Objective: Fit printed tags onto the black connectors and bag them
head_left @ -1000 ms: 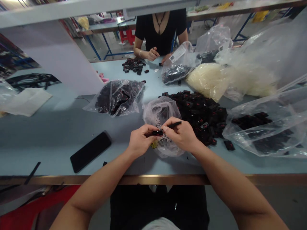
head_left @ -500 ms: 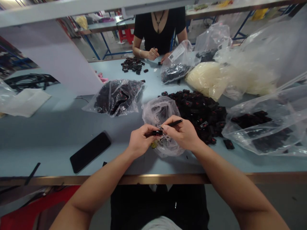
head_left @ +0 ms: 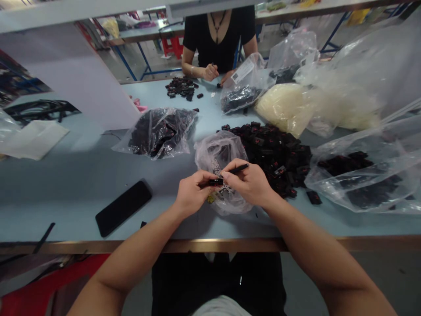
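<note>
My left hand [head_left: 193,191] pinches a small black plastic part with red marking [head_left: 215,182] between thumb and fingers. My right hand [head_left: 249,182] grips a thin black pen-like tool [head_left: 239,168], its tip at that part. Both hands hover over a crumpled clear plastic bag [head_left: 221,153] holding dark pieces. Right beside my right hand lies a loose heap of similar black parts [head_left: 272,156]. The part's shape is mostly hidden by my fingers.
A black smartphone [head_left: 123,208] lies left of my hands. Filled plastic bags stand around, including dark parts [head_left: 159,134], cream contents [head_left: 283,106] and black parts [head_left: 365,175]. Across the pale blue table [head_left: 82,210], a co-worker's hands [head_left: 210,72] work near another pile [head_left: 180,87].
My hands keep nearly the same hold on the part and tool. The whole view has drifted slightly upward.
</note>
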{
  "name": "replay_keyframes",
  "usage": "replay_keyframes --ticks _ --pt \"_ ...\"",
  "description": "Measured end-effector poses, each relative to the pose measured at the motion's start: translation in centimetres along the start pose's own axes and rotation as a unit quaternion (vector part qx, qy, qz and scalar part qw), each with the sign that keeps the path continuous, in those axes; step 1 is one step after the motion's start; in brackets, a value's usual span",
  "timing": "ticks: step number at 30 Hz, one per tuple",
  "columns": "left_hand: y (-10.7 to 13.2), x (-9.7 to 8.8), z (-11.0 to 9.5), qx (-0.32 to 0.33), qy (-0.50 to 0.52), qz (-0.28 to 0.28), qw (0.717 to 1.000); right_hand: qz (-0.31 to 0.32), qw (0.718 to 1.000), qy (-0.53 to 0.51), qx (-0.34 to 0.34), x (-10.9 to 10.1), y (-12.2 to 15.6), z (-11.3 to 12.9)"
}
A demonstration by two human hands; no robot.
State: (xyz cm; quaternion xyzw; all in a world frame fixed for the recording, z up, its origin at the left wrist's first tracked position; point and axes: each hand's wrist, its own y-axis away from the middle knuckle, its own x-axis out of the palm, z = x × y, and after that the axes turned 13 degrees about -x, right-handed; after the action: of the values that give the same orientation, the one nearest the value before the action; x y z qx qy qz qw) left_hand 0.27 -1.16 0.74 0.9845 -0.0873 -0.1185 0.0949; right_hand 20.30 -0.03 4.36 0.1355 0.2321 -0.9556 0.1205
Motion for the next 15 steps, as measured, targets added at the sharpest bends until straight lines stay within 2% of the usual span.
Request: replay_keyframes --ticks 15 --pt "0.22 -0.16 -0.18 0.033 -0.078 -0.037 0.996 0.009 0.999 0.038 -0.028 0.28 0.19 -0.17"
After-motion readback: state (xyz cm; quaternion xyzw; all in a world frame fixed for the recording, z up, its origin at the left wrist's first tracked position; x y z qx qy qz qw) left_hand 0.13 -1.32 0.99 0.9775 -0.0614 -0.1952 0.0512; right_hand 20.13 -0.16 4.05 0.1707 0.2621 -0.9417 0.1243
